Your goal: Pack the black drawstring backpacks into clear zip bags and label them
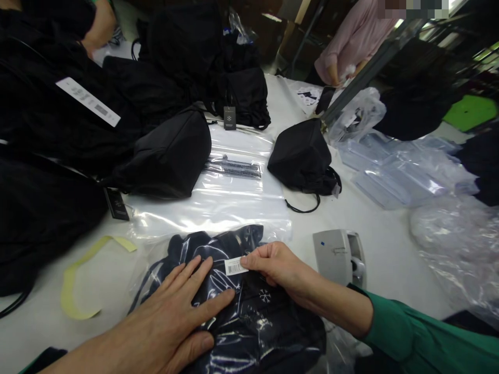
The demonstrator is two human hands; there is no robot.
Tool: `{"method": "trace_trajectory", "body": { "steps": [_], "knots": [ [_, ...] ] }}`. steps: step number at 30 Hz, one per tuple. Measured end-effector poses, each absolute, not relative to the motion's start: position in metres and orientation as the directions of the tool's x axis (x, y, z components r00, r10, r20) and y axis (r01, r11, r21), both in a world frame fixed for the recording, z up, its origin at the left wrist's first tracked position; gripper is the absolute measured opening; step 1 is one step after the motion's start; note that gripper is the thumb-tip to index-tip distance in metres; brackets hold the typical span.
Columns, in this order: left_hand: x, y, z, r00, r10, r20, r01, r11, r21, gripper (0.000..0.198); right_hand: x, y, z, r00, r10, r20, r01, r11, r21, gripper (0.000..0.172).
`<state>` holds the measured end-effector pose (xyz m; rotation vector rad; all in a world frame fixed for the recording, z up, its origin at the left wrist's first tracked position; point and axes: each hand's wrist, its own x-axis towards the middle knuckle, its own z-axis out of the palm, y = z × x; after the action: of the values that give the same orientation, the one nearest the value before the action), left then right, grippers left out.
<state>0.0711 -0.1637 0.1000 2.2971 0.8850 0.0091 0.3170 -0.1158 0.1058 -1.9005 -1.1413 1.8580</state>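
Observation:
A dark fabric item in a clear plastic bag (241,332) lies in front of me, with a white snowflake mark showing through the plastic. My left hand (177,311) rests flat on the bag, fingers spread. Between thumb and forefinger, my right hand (273,262) pinches the right end of a small white barcode sticker (233,266), which lies against the bag or just above it; I cannot tell which. A grey label dispenser (331,254) stands right of my right hand. Beyond the bag are stacked clear zip bags (241,195).
Black drawstring pouches (302,153) and a heap of black bags (50,124) with tags sit further back and left. A yellow paper strip (72,280) curls at left. Clear plastic packaging (409,166) covers the right side. A metal post (370,72) rises there. Other people stand across the table.

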Motion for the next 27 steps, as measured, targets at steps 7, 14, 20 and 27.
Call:
{"method": "trace_trajectory", "body": {
  "steps": [7, 14, 20, 27],
  "knots": [
    [0.069, -0.165, 0.095, 0.782, 0.59, -0.201, 0.586, -0.585, 0.561, 0.066, 0.318, -0.113, 0.098, -0.085, 0.632, -0.77, 0.384, -0.692, -0.611, 0.026],
    [0.075, -0.148, 0.107, 0.804, 0.564, -0.186, 0.557, -0.607, 0.567, 0.079, 0.318, -0.113, 0.096, -0.101, 0.652, -0.751, 0.385, -0.671, -0.634, 0.029],
    [0.079, -0.133, 0.109, 0.859, 0.431, -0.276, 0.488, -0.529, 0.694, 0.075, 0.326, -0.113, 0.087, -0.17, 0.793, -0.586, 0.7, -0.321, -0.638, 0.027],
    [0.076, -0.129, 0.101, 0.855, 0.441, -0.271, 0.481, -0.483, 0.732, 0.081, 0.341, -0.117, 0.121, -0.686, 0.688, -0.238, 0.648, 0.429, -0.629, 0.05]
  ]
}}
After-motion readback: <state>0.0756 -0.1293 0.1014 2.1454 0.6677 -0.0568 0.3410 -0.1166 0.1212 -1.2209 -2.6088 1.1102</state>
